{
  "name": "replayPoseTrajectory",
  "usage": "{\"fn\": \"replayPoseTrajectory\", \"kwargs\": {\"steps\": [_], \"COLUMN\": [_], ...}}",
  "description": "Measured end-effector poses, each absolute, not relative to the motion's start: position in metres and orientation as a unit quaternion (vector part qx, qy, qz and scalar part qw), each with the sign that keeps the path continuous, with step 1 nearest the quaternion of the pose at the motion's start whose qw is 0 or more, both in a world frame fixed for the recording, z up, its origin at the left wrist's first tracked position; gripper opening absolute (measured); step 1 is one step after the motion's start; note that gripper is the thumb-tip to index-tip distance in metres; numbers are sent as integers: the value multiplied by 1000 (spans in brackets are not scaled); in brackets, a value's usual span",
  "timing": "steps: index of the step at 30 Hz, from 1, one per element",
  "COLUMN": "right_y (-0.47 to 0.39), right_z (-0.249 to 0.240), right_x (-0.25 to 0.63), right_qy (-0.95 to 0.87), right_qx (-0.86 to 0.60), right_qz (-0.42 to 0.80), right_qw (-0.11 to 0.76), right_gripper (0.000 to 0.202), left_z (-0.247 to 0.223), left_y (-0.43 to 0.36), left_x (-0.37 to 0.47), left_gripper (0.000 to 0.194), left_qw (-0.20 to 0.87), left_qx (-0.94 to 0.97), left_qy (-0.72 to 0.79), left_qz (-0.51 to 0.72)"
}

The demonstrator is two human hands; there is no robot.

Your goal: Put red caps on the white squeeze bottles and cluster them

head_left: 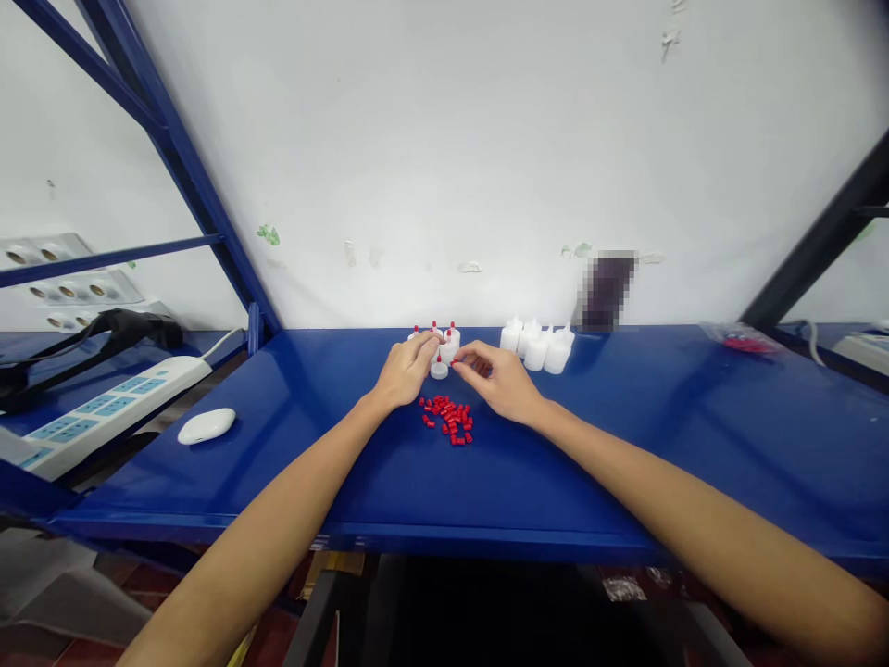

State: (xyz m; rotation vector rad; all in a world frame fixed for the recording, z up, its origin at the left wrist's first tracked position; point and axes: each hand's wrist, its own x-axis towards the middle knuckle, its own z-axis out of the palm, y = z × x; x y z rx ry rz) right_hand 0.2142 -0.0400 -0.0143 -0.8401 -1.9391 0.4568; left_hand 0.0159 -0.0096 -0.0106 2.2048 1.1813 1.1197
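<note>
Both hands meet at the middle of the blue tabletop (625, 445). The left hand (405, 371) curls its fingers around a small white bottle (440, 368) standing there, holding it upright. The right hand (501, 378) is pinched closed at the fingertips just right of that bottle; what it pinches is too small to tell. Just near of the hands lies a loose pile of red caps (450, 420). Behind the held bottle stand a few white bottles with red caps (444, 335), and to their right a cluster of uncapped white bottles (538, 347). Far left lie a white oval object (206, 425) and a white power strip (111, 408).
</note>
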Motion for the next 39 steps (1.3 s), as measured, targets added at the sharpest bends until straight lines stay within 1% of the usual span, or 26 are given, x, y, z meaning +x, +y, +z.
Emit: {"fn": "replayPoseTrajectory", "kwargs": {"steps": [3, 5, 7, 12, 15, 18, 21, 24, 25, 27, 30, 32, 34, 37, 39], "right_y": [-50, -54, -56, -54, -53, -53, -53, -54, -55, -56, -58, -58, -56, -49, -43], "right_z": [-12, -11, -12, -16, -17, -16, -16, -15, -14, -13, -12, -12, -12, -13, -14], "right_x": [202, 197, 194, 194, 195, 198, 200, 200, 200, 198, 196, 195, 195, 198, 201], "right_qy": [-774, -787, -803, -804, -795, -788, -786, -806, -822, -861, -899, -906, -894, -863, -863], "right_qx": [-322, -313, -317, -328, -331, -347, -357, -324, -304, -278, -286, -299, -322, -377, -400], "right_qz": [192, 181, 169, 184, 202, 205, 202, 168, 147, 100, 55, 37, 22, 13, 8], "right_qw": [511, 500, 475, 461, 467, 466, 463, 466, 458, 414, 325, 298, 311, 337, 309], "right_gripper": [10, 10, 9, 10, 18, 23, 22, 17, 18, 23, 36, 39, 42, 47, 49], "left_z": [-10, -11, -11, -9, -8, -6, -6, -8, -10, -11, -13, -13, -14, -15, -14], "left_y": [-15, -18, -22, -27, -28, -25, -21, -17, -17, -17, -19, -17, -12, 0, 7], "left_x": [22, 27, 31, 30, 27, 24, 21, 19, 20, 21, 24, 24, 22, 12, 3], "left_gripper": [59, 57, 52, 42, 49, 55, 54, 49, 46, 43, 49, 50, 46, 39, 36], "left_qw": [328, 371, 387, 370, 370, 362, 343, 323, 322, 331, 346, 343, 313, 219, 189], "left_qx": [765, 756, 756, 785, 782, 769, 757, 740, 733, 722, 724, 729, 726, 716, 722], "left_qy": [358, 330, 307, 284, 297, 295, 293, 309, 314, 321, 325, 337, 370, 428, 430], "left_qz": [424, 427, 430, 408, 404, 437, 473, 503, 510, 516, 500, 487, 487, 507, 508]}}
